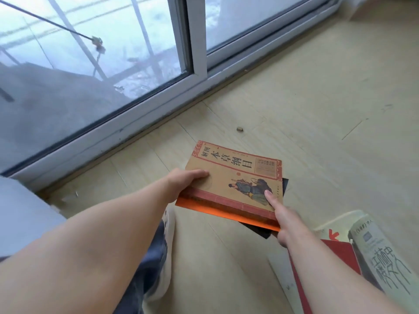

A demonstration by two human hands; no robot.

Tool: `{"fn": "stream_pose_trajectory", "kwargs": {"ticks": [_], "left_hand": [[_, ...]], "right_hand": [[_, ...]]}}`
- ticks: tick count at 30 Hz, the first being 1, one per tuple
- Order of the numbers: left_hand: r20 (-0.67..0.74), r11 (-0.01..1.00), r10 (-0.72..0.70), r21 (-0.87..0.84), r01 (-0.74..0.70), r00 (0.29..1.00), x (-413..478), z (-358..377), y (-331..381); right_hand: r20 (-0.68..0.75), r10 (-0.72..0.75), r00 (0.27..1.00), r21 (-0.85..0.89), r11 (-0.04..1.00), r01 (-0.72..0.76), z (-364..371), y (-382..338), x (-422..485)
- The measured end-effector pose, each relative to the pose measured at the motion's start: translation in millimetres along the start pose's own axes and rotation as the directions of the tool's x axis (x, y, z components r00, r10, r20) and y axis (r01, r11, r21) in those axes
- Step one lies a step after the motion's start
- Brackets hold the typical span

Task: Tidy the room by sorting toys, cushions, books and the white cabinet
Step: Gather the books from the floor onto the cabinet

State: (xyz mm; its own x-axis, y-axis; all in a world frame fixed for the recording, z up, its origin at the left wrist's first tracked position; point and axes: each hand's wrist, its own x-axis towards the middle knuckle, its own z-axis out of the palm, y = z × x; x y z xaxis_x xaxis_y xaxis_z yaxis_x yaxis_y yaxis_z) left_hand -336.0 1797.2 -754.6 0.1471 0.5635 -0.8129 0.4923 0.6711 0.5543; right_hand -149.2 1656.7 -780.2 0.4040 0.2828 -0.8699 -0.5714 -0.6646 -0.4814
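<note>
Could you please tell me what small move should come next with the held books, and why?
Probably square up the stack: the tan book sits askew on the orange book, with a dark book poking out beneath, and the left hand and right hand grip opposite edges. A neater stack would likely carry more safely to the red book nearby.

The top book (235, 177) is tan with a red patterned border, black characters and a figure in blue-grey robes, the orange cover (226, 213) and black cover (258, 231) show beneath, and the floor (317, 109) is pale beige wood-grain.
</note>
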Motion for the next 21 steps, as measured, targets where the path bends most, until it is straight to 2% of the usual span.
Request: {"fn": "stream_pose_trajectory", "kwargs": {"ticks": [7,13,21], "left_hand": [[-0.102,0.975,0.201,-0.077,-0.209,0.974,-114,-40,30],[-0.145,0.926,0.322,-0.157,-0.344,0.935,-218,-80,27],[-0.292,0.844,0.402,-0.248,-0.475,0.868,-332,-131,-8]], "right_hand": [[0.037,-0.246,0.969,0.012,0.969,0.246,2,-40,-115],[0.116,-0.41,0.905,0.043,0.912,0.408,7,-41,-210],[0.263,-0.509,0.82,0.027,0.853,0.521,27,-22,-312]]}}
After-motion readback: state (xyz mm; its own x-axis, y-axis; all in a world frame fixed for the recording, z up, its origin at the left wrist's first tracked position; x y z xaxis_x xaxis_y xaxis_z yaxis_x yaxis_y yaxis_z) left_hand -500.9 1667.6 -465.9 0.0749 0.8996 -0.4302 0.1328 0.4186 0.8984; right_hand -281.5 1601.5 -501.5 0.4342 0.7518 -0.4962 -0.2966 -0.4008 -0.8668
